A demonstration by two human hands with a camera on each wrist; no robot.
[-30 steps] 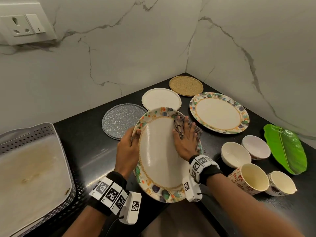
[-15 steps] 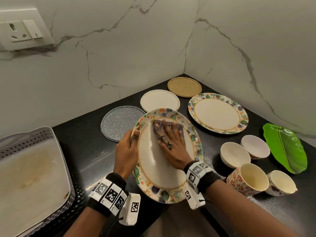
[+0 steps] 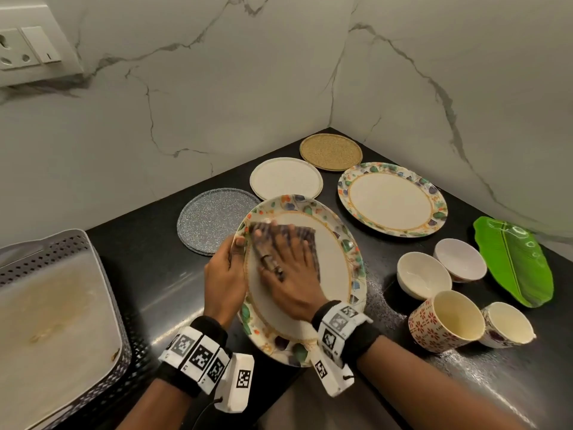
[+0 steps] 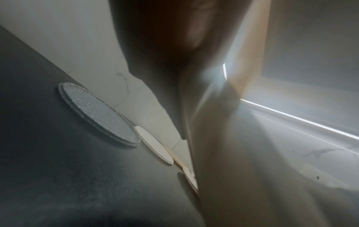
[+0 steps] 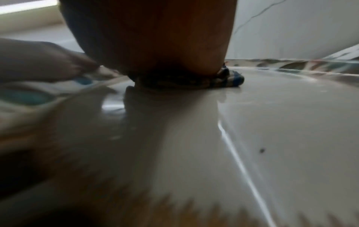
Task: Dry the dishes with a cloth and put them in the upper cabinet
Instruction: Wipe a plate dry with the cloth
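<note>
My left hand (image 3: 224, 276) grips the oval plate (image 3: 333, 274) rim; right hand (image 3: 290, 274) flat, pressing cloth (image 3: 305, 235); both wrist views blurred, fingers hidden.

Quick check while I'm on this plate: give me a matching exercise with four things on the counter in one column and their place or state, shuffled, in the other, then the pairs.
Things:
1. checked cloth
2. green leaf-shaped dish
3. floral oval plate
4. grey glitter disc

Places or states:
A. flat on the counter, beside the left-hand wall
B. pressed flat under the right hand
C. far right, beyond the two bowls
D. held at its rim by the left hand

Pairs: 1-B, 2-C, 3-D, 4-A
</note>
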